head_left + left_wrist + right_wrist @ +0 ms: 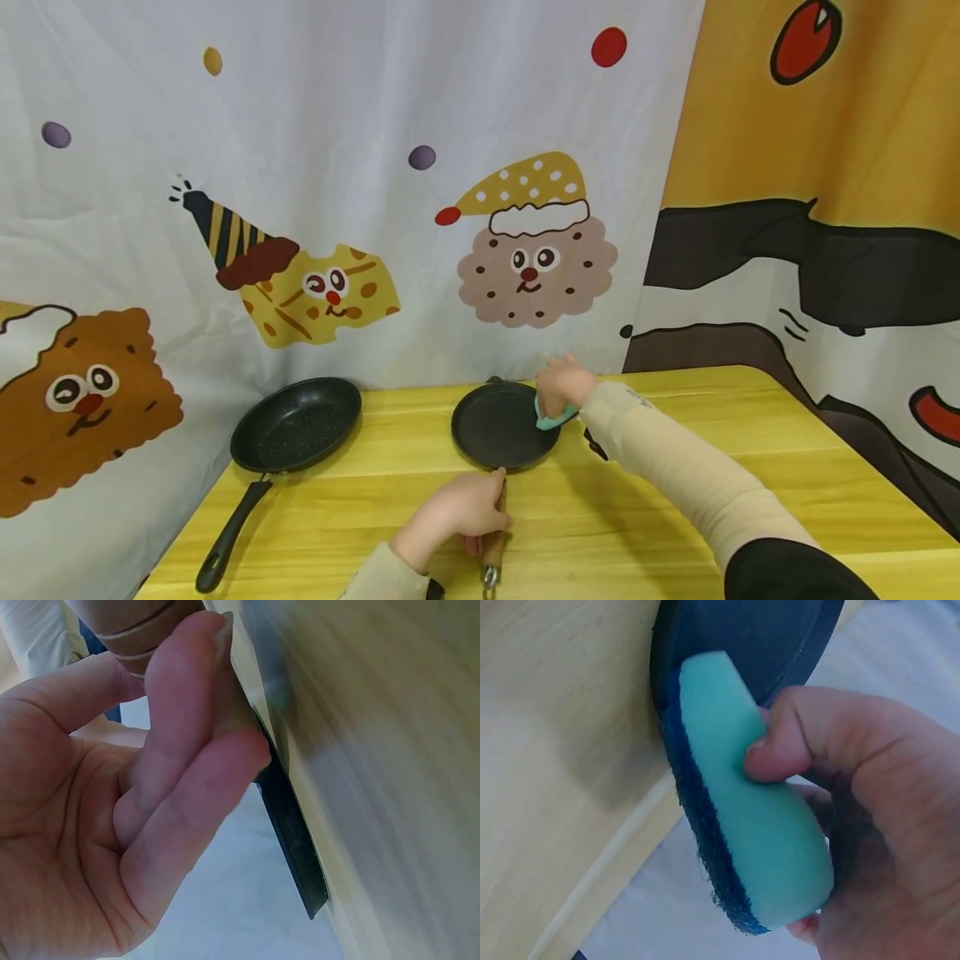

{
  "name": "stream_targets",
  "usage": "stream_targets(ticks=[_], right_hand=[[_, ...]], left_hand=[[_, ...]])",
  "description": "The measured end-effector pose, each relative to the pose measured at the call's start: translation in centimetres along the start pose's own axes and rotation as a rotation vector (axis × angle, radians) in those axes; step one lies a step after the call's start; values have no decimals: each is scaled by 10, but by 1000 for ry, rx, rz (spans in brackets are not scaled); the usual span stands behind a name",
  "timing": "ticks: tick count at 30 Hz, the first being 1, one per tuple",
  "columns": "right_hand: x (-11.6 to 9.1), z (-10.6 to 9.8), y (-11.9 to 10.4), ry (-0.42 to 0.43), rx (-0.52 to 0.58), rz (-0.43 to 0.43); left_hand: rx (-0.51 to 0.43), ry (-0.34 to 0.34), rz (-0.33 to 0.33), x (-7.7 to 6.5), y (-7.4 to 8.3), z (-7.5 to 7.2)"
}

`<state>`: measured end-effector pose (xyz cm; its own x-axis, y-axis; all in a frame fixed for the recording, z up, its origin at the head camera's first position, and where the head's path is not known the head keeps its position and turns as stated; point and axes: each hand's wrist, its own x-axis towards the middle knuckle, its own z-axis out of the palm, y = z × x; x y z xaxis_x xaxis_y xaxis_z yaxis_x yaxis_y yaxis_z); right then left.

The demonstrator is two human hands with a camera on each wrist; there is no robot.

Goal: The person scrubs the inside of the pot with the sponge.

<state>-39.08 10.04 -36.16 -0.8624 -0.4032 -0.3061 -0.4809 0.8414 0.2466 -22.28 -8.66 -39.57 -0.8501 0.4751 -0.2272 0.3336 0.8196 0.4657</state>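
Note:
A shallow black flat pan (504,427) lies on the wooden table, its wooden handle (492,552) pointing toward me. My left hand (467,505) grips that handle; in the left wrist view the fingers (191,742) curl round the wood. At the pan's right rim, my right hand (564,385) holds a sponge (757,802), mint green with a dark blue scouring layer. The right wrist view shows the thumb pressing into the green foam, while the scouring side meets the pan's edge. Part of the sponge is hidden behind the fingers in the head view.
To the left, a deeper black frying pan (296,425) rests with its black handle (232,537) toward the near left edge. Behind the yellow wood-grain table (675,533) hangs a white curtain (420,75) printed with cartoon figures, with an orange part at right.

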Motion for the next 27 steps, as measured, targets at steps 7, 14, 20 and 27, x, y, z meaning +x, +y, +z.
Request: stream_targets(ticks=[7,14,20,27], right_hand=[[-4,2,5,-38,129,-22],[-9,5,3,-40,188,-76],[-15,6,2,-41,217,-99],[-17,11,2,-78,305,-154]], left_hand=[[-7,8,-4,2,-1,2],[-28,0,-2,1,0,5],[-61,-5,6,1,1,3],[-109,-16,5,1,2,2]])
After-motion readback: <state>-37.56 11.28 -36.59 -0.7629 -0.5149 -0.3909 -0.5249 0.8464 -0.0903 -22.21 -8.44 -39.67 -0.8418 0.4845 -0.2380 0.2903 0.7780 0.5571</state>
